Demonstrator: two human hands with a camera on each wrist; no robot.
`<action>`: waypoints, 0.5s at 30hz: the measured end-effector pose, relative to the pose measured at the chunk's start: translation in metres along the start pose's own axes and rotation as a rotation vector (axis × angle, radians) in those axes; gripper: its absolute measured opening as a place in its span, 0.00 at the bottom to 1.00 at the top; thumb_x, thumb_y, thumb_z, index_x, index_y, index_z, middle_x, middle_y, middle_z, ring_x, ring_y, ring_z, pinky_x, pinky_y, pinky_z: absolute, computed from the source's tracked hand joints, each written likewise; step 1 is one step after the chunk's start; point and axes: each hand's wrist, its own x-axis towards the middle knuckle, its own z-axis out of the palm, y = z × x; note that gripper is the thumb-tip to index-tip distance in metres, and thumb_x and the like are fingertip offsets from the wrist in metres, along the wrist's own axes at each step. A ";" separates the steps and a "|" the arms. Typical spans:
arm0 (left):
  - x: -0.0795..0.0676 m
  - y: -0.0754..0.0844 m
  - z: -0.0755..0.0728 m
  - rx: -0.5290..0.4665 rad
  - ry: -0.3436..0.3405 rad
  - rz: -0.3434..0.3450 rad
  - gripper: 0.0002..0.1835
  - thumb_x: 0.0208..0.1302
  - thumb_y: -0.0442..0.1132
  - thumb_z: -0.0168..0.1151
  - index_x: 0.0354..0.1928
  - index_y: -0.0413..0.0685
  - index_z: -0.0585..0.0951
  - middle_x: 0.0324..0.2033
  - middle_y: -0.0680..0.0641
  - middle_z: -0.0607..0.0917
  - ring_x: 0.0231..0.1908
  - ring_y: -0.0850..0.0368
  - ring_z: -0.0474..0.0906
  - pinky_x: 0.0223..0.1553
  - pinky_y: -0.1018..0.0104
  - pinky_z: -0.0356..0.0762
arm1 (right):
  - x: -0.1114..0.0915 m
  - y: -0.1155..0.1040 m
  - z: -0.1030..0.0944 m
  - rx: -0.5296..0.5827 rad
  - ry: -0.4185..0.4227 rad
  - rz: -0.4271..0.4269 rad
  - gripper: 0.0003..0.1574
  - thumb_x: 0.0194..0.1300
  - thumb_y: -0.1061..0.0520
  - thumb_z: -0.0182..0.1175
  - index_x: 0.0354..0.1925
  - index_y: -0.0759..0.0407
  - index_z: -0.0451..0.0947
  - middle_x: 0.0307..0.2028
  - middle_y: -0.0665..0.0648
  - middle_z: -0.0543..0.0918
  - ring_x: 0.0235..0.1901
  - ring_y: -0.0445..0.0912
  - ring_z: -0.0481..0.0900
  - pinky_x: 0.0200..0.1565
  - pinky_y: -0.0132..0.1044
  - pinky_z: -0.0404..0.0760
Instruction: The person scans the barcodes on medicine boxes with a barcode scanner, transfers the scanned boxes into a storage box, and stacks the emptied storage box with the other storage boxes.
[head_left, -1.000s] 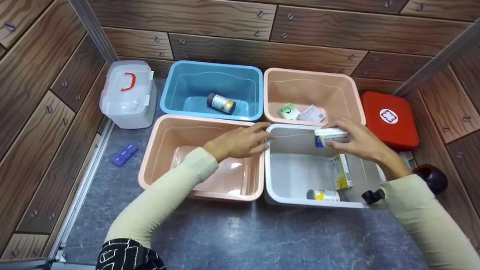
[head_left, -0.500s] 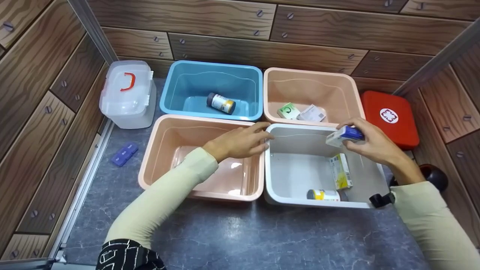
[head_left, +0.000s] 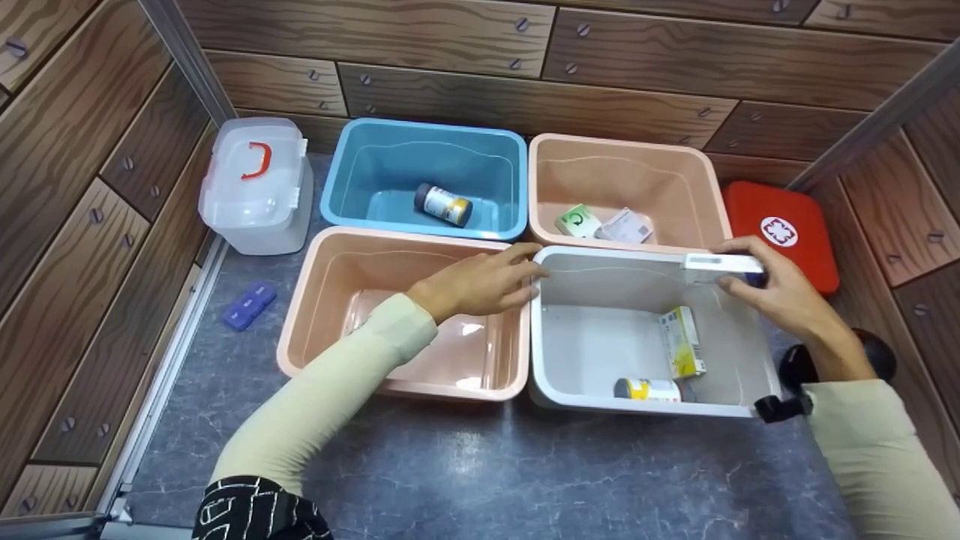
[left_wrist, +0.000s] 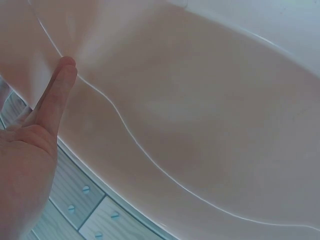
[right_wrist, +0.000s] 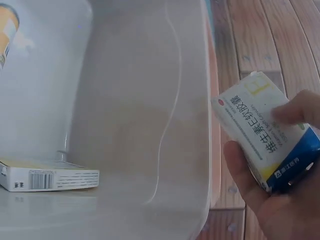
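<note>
R hand, mid-rt of frame, pinches rect. cardboard box. L hand, ctr, lies relaxed, fingers over glossy peach plastic tub.

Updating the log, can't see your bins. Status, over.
Right hand holds Vitamin E soft capsules box near far rim of white bin. Left hand at right rim of front peach bin, holding nothing. Nothing appears to block the box.

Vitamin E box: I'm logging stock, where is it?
In the head view's right half, the right hand holds the box by the white bin's far rim, near the red case.
</note>
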 end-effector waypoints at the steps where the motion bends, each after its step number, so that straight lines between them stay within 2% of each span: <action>1: 0.000 0.000 0.000 0.000 -0.004 -0.001 0.26 0.88 0.55 0.47 0.79 0.59 0.74 0.84 0.44 0.62 0.63 0.43 0.85 0.70 0.48 0.80 | -0.003 0.003 -0.003 0.016 0.025 0.020 0.27 0.72 0.68 0.69 0.67 0.66 0.78 0.50 0.39 0.82 0.42 0.36 0.78 0.42 0.22 0.76; 4: 0.000 0.000 0.000 -0.002 -0.016 -0.006 0.26 0.88 0.55 0.47 0.79 0.59 0.73 0.84 0.44 0.61 0.64 0.43 0.85 0.71 0.48 0.80 | -0.013 0.015 -0.011 0.064 0.147 0.108 0.26 0.74 0.63 0.70 0.67 0.63 0.80 0.47 0.36 0.83 0.40 0.35 0.77 0.40 0.22 0.76; 6: 0.000 0.001 0.000 -0.006 -0.021 -0.012 0.26 0.88 0.55 0.47 0.80 0.59 0.73 0.85 0.44 0.61 0.65 0.43 0.84 0.72 0.48 0.79 | -0.020 0.024 -0.017 0.204 0.253 0.189 0.24 0.74 0.63 0.70 0.65 0.61 0.83 0.45 0.37 0.84 0.39 0.35 0.78 0.39 0.21 0.77; 8: 0.000 0.001 0.001 -0.012 -0.024 -0.016 0.26 0.88 0.55 0.46 0.80 0.59 0.73 0.85 0.44 0.61 0.65 0.43 0.84 0.72 0.48 0.79 | -0.028 0.034 -0.022 0.439 0.375 0.256 0.20 0.73 0.66 0.70 0.62 0.59 0.86 0.43 0.41 0.87 0.38 0.35 0.80 0.40 0.21 0.80; 11: 0.000 0.002 0.002 -0.013 -0.021 -0.018 0.26 0.88 0.54 0.46 0.80 0.58 0.73 0.85 0.44 0.60 0.63 0.43 0.85 0.71 0.48 0.80 | -0.044 0.051 -0.027 0.912 0.521 0.291 0.17 0.73 0.73 0.65 0.56 0.63 0.89 0.42 0.51 0.90 0.38 0.40 0.86 0.40 0.26 0.86; 13: -0.001 0.003 0.002 -0.007 -0.015 -0.018 0.26 0.88 0.54 0.46 0.80 0.58 0.73 0.85 0.43 0.60 0.61 0.43 0.86 0.69 0.48 0.82 | -0.057 0.063 -0.028 1.137 0.566 0.315 0.17 0.74 0.75 0.62 0.53 0.64 0.89 0.42 0.56 0.91 0.39 0.43 0.88 0.41 0.30 0.88; 15: -0.002 0.004 0.003 -0.003 -0.007 -0.021 0.26 0.88 0.53 0.46 0.80 0.57 0.73 0.86 0.43 0.60 0.58 0.42 0.88 0.66 0.48 0.83 | -0.072 0.075 -0.028 1.289 0.570 0.350 0.16 0.76 0.75 0.59 0.52 0.64 0.89 0.43 0.58 0.92 0.41 0.46 0.90 0.41 0.34 0.89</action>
